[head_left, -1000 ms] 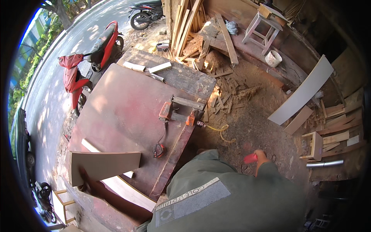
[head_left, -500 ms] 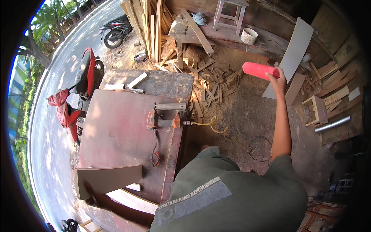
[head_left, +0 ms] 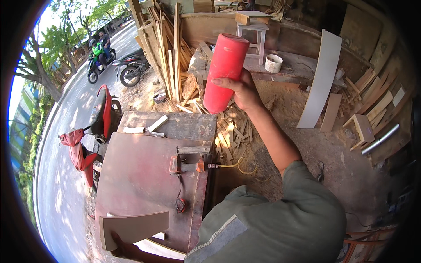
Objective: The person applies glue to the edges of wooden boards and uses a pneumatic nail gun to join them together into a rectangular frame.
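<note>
Right hand: raised at arm's length, fingers wrapped round the red cylinder.
Red cylinder: tilted, lower part in the grip, upper end clear above the hand.
Left hand: grasping the lower edge of a board.
Board: on edge at the worktop's near corner.

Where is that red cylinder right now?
In the head view, the red cylinder is held up in the right hand, upper centre, above the scrap wood pile and in front of the white stool.
</note>
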`<move>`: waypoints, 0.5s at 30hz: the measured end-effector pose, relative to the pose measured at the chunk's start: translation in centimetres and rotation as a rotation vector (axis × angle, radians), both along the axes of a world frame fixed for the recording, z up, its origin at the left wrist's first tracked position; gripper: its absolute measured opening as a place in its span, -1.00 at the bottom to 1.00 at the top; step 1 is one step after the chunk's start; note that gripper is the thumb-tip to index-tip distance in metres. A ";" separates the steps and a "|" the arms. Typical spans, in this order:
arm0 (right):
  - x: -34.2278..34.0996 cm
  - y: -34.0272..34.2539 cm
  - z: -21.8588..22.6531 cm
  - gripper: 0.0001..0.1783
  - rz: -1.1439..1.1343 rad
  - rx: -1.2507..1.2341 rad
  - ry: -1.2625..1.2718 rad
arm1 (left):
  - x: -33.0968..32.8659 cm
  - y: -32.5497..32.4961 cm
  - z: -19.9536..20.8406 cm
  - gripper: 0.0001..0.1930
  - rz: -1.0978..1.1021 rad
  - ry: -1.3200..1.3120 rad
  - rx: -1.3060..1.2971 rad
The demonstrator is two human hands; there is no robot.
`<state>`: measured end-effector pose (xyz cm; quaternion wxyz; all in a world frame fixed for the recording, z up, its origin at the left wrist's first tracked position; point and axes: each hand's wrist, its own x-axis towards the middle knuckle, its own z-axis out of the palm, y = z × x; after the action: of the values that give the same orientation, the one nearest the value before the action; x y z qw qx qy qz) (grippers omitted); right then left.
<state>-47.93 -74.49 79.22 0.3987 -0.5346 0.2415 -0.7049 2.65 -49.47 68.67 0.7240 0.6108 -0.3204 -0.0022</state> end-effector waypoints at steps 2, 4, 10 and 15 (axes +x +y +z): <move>-0.6 0.1 2.3 -0.33 0.019 -0.037 0.051 | -1.3 0.2 1.4 -0.56 0.090 0.086 -0.139; 0.1 0.2 1.9 -0.34 0.110 -0.038 -0.087 | -2.2 0.8 1.3 -0.55 0.018 0.064 -0.148; 5.0 0.0 -3.1 -0.31 0.323 0.135 0.043 | -1.7 1.7 -0.4 -0.40 -0.041 -0.049 0.241; 6.3 0.6 1.9 -0.34 0.371 0.117 -0.070 | -1.5 0.3 -2.2 -0.56 -0.143 -0.079 0.148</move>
<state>-41.63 -73.87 81.14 0.5603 -0.5209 0.1654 -0.6224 1.11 -49.12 66.44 0.6618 0.6377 -0.3905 -0.0536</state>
